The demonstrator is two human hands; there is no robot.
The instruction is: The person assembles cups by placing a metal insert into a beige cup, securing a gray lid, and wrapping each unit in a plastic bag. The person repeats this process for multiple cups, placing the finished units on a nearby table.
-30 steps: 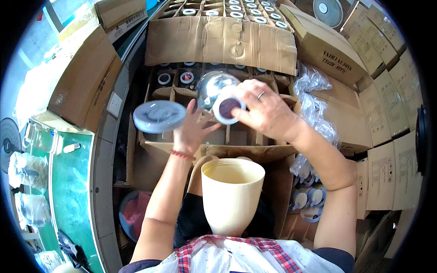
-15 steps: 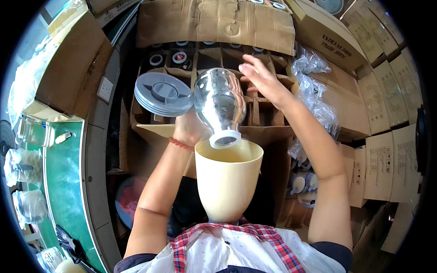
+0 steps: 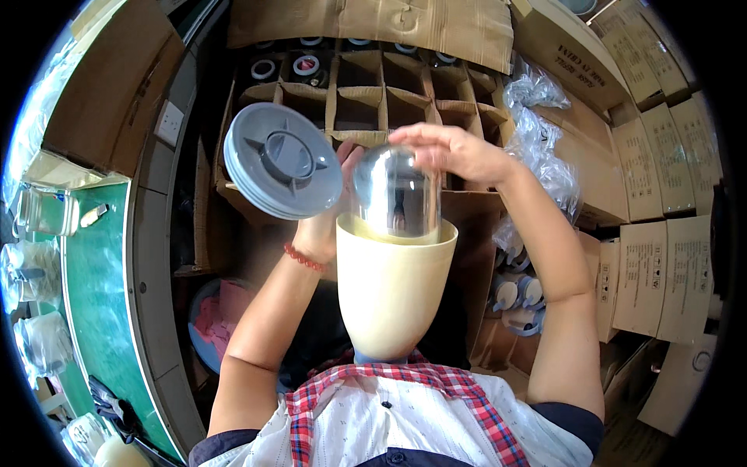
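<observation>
A silvered glass flask liner (image 3: 397, 194) stands neck-down inside a cream, cup-shaped plastic casing (image 3: 395, 300) in front of my body. Only the liner's rounded end and upper body show above the rim. My left hand (image 3: 317, 233) is closed on a grey round screw base (image 3: 284, 159) with a ribbed inner face; its thumb side is partly hidden behind that base. The left fingertips reach up beside the liner. My right hand (image 3: 463, 154) lies with outstretched fingers against the top of the liner, not wrapped round it.
Beyond my hands is a divided carton (image 3: 358, 117) with dark ring-topped items in its far cells. Crumpled clear plastic (image 3: 537, 132) and stacked cartons (image 3: 642, 265) line the right. A green tabletop (image 3: 101, 311) runs along the left; a tub with pink cloth (image 3: 222, 315) sits below.
The liner has gone down neck-first into the cream casing. My right hand has come down onto its rounded end. The grey base in my left hand has tilted up.
</observation>
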